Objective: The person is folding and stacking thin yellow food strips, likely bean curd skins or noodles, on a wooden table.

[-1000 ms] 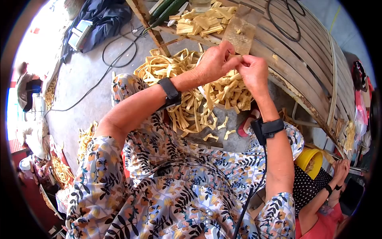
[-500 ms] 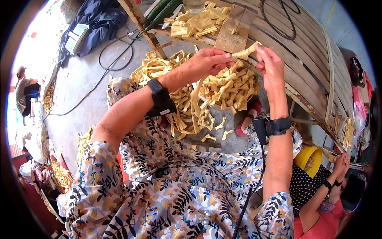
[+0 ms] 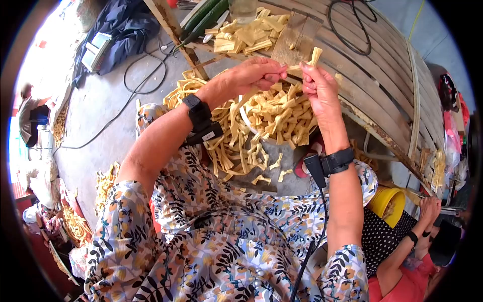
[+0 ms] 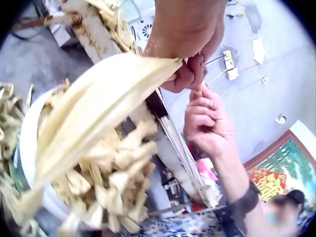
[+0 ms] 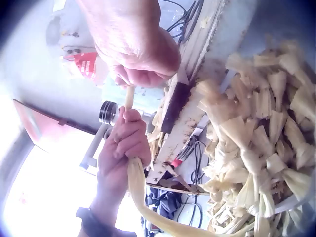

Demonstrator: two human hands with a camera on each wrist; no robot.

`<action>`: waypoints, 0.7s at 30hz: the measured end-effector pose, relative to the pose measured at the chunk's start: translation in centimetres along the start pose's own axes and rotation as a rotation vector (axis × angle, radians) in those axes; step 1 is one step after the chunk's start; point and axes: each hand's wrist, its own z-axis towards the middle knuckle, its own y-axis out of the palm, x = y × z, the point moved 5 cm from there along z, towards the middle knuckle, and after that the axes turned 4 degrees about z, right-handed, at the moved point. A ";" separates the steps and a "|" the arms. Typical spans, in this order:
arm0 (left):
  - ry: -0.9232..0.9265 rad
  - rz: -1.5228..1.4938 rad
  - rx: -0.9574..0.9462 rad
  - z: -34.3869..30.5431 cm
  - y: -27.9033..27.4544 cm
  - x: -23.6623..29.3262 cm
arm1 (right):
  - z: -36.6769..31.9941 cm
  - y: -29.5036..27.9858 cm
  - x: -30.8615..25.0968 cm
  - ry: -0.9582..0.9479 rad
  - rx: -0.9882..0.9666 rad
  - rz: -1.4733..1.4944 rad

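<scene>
A pale yellow strip, like tofu skin (image 5: 138,185), runs between my two hands. My left hand (image 3: 259,74) pinches it, and its long loose part (image 4: 98,108) hangs from that hand. My right hand (image 3: 322,88) pinches the strip a short way off, a flared end (image 3: 316,55) standing up above its fingers. In the right wrist view a short stretch of strip (image 5: 129,96) shows between the hands. Below them, a white-rimmed bucket (image 4: 28,138) holds a heap of knotted pieces (image 3: 287,113). Loose strips (image 3: 224,146) lie beside it.
A slatted wooden table (image 3: 372,85) with a rusty edge stands ahead, bearing a small board (image 3: 297,38), short cut pieces (image 3: 251,35), cucumbers (image 3: 206,20) and a black cable (image 3: 352,25). A yellow bucket (image 3: 387,206) and another person's hands (image 3: 428,211) are at the right.
My hands were close together, then drew apart with a knotted piece of the strip stretched between them. Now my right hand is back nearer the left, the flared end pointing up.
</scene>
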 end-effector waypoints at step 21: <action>0.441 0.861 0.690 4.8 -7.1 6.5 | 8.1 -1.6 -2.2 -0.247 0.281 0.081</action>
